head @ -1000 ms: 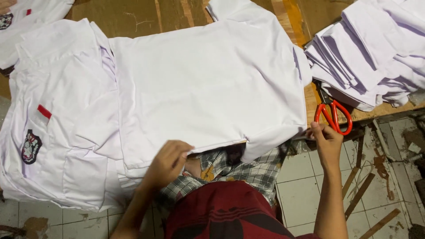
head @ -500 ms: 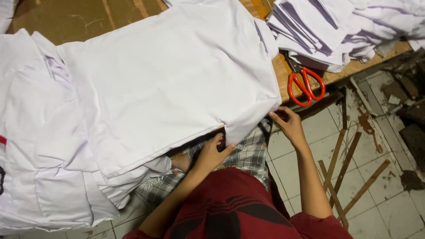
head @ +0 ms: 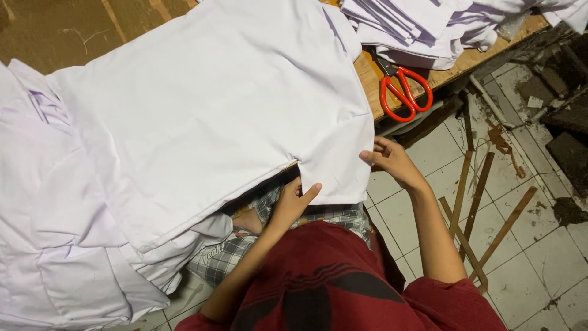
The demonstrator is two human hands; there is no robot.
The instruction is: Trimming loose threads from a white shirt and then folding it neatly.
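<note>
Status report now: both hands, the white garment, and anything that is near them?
Left hand and right hand both grip the hanging edge of the white garment. Garment lies flat on the wooden table. Orange scissors beside it, apart from hands.

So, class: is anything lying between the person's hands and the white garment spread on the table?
Nothing visible. The left hand and right hand already touch the hanging corner of the white garment. The orange-handled scissors lie apart at the wooden table edge, beside a stack of white cloth.
</note>
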